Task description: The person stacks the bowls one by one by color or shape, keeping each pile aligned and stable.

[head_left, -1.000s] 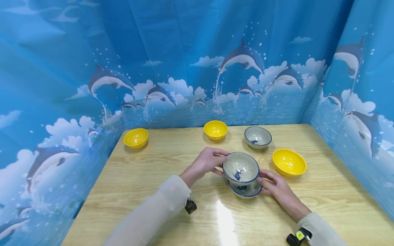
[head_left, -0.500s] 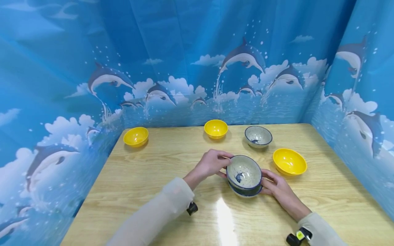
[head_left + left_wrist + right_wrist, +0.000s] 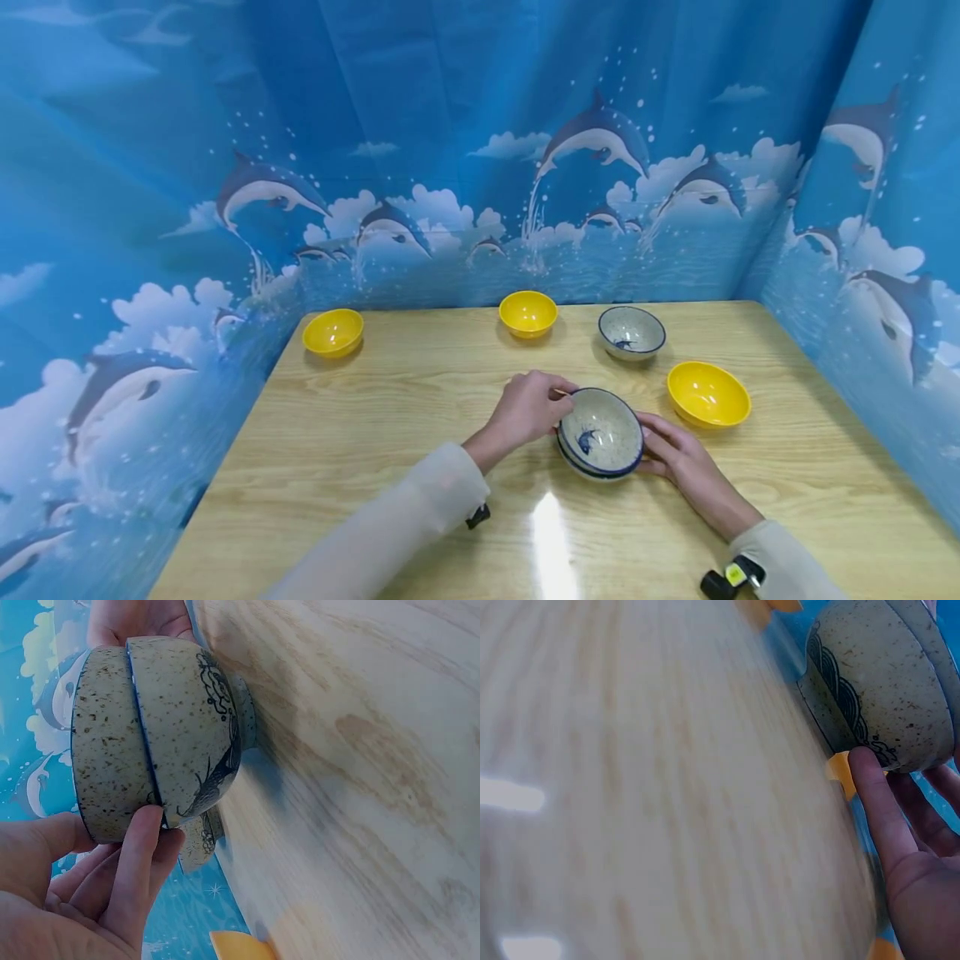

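Head view: I count three yellow bowls (image 3: 708, 394) and three grey bowls (image 3: 632, 333), two nested, well in from the back edge of the bench (image 3: 397, 383). Left wrist: my left grip (image 3: 90, 900) pinches the upper bowl (image 3: 111, 742), partly inside the lower bowl (image 3: 184, 731). Right wrist: my right grip (image 3: 922, 877) clasps the lower bowl.

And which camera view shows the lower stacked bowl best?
Left wrist view: the lower bowl shows its side, drawing and foot. The head view shows only a sliver beneath the upper bowl; the right wrist view shows its side, cropped.
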`<state>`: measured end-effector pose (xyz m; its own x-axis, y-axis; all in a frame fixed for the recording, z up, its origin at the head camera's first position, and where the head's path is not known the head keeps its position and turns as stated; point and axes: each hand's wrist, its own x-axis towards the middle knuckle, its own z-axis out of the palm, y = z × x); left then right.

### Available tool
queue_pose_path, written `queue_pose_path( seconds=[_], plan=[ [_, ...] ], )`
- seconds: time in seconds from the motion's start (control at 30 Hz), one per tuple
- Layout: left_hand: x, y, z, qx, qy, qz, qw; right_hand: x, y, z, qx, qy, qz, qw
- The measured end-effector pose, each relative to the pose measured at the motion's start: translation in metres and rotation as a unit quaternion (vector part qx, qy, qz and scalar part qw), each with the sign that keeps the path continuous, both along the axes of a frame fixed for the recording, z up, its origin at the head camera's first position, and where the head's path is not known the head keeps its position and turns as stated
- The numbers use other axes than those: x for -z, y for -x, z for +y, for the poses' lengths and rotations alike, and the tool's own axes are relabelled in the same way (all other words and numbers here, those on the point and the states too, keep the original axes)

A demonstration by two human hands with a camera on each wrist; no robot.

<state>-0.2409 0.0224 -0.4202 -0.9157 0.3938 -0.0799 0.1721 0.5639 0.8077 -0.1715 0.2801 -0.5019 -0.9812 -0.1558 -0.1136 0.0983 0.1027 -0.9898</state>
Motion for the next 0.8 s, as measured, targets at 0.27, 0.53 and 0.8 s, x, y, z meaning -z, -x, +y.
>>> queue_pose_path(
  seconds=[0.27, 0.53, 0.8],
  plan=[
    [0.009, 0.001, 0.003, -0.009, 0.042, 0.030, 0.9986, -0.001, 0.001, 0.005, -0.003, 0.000, -0.024, 0.9997],
    [0.016, -0.001, 0.007, -0.013, 0.047, 0.038, 0.9981, -0.004, 0.001, 0.004, -0.014, 0.006, -0.021, 0.9997],
    [0.019, -0.003, 0.009, -0.012, 0.042, 0.053, 0.9976, -0.005, 0.000, 0.003, -0.014, 0.003, -0.019, 0.9997]
  ],
)
